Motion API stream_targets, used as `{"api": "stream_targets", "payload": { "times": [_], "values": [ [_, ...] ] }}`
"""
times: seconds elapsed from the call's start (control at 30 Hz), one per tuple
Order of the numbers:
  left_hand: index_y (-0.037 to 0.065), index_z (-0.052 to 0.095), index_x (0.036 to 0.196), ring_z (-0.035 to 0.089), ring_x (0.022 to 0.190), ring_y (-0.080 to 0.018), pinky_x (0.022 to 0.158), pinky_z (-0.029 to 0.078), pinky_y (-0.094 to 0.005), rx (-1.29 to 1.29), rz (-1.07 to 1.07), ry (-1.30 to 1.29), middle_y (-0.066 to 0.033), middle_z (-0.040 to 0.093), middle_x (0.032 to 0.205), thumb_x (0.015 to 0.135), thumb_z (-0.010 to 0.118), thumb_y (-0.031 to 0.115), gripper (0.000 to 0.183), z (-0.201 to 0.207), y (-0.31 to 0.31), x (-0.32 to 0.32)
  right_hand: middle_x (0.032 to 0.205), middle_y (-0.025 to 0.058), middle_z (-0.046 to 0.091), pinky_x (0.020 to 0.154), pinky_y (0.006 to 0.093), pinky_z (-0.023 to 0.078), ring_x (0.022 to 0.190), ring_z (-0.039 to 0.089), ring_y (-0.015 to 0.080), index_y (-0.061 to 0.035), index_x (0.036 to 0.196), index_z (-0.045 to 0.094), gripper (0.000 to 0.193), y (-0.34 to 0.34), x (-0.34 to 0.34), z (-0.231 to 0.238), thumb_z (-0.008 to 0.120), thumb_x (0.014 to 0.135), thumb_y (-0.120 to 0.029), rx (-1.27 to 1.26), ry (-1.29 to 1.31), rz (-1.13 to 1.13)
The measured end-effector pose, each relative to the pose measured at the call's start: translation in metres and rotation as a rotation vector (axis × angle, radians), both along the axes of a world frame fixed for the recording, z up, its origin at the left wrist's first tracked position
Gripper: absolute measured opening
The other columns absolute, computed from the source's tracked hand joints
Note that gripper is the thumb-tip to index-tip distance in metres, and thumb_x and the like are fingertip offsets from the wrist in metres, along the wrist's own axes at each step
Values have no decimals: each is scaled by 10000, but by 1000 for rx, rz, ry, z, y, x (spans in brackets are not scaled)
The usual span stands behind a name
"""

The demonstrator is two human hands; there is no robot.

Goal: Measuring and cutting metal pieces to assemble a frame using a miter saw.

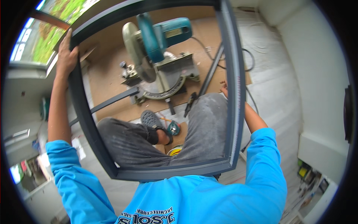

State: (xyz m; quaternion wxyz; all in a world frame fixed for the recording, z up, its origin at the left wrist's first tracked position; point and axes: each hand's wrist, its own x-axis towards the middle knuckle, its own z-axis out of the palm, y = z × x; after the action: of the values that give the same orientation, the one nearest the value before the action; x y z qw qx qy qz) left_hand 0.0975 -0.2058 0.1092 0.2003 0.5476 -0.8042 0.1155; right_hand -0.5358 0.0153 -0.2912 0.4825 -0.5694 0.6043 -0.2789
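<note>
A large dark grey rectangular frame (235,93) stands between my arms, its lower bar close to my waist. My left hand (67,56) grips its left bar near the far left corner, fingers pointing up along it. My right hand (224,89) is around the right bar, which hides most of it; only some fingertips show inside the frame. Through the opening I see a teal mitre saw (152,41) on the floor, beyond my knees. A dark grey bar (115,100) points at the saw's base from the left.
Brown board (106,80) lies under the saw. A dark bar (212,69), a black tool (190,103) and a teal tape measure (173,128) lie near my legs. A black cord (253,99) runs to the right. White wall (317,74) at right; window (48,41) at far left.
</note>
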Motion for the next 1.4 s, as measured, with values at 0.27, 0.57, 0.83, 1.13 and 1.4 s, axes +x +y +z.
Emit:
{"api": "stream_targets", "payload": {
  "times": [0.27, 0.57, 0.83, 1.13, 1.4],
  "values": [
    [64, 256, 1511, 337, 1411, -308, 1152, 288, -379, 103, 143, 9, -234, 337, 1508, 871, 677, 291, 799, -44, 111, -46, 1233, 203, 462, 907, 394, 480, 982, 590, 366, -263, 1434, 476, 820, 0, 8, -183, 778, 680, -150, -302, 513, 137],
    [19, 112, 1524, 481, 1275, -420, 1062, 383, -419, 292, 378, 161, -296, 444, 1394, 801, 680, 151, 929, -44, 293, -46, 1133, 232, 430, 870, 460, 480, 959, 576, 414, -147, 1190, 477, 558, -21, 76, -132, 773, 718, -137, 11, 516, -138],
    [36, 370, 1419, 636, 1081, -299, 954, 468, -367, 400, 502, 518, -199, 640, 1155, 762, 713, 159, 751, -45, 309, -37, 1168, 216, 533, 829, 408, 502, 981, 602, 329, -51, 1152, 507, 388, -3, 43, -6, 618, 781, -82, 191, -319, -544],
    [-27, 283, 1475, 321, 1390, -368, 1151, 232, -409, 291, 375, 295, -231, 350, 1481, 791, 722, 170, 836, -52, 310, -8, 937, 69, 510, 552, 258, 460, 690, 515, 121, -70, 1250, 381, 430, 119, 18, 260, 493, 835, -43, 12, -794, -615],
    [-14, 601, 1194, 623, 1020, -202, 935, 455, -325, 464, -360, 633, -114, 666, 1083, 839, 678, 34, 367, -1, 281, -158, 993, 46, 545, 654, 227, 493, 784, 530, 66, 6, 1359, 371, 499, 231, 113, 370, 573, 918, -107, -200, -418, -524]
  ]
}}
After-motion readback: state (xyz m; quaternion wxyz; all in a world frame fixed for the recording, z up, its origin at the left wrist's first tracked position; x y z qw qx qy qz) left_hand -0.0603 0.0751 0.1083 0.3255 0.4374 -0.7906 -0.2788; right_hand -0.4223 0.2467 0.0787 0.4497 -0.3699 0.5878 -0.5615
